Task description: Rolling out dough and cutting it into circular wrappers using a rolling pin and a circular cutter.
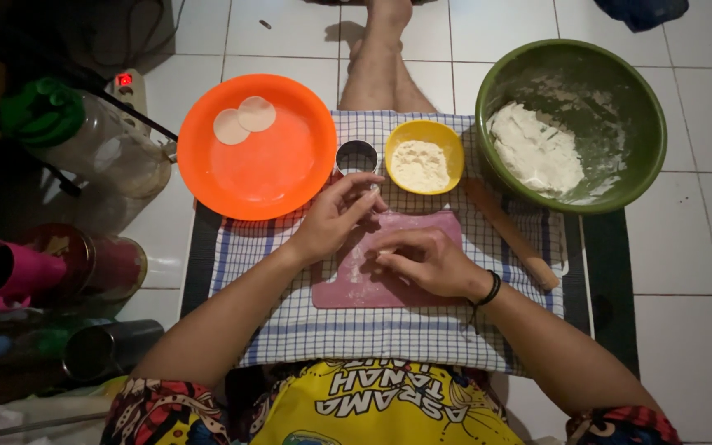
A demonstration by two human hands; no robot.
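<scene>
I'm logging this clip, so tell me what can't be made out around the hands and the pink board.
All in the head view:
- Whatever the right hand presses on the pink board: covered by its fingers.
- Whether the left hand grips anything: its fingertips are curled over.
- The rolling pin: its near end runs under the right wrist.
- The items at the left edge: too dark, partly cropped.

A white tiled floor carries everything. At its centre lies a checked cloth over a dark mat. At ten o'clock on the cloth's edge sits an orange plate, at two o'clock a green bowl. At nine o'clock lie a clear bottle and tins
</scene>
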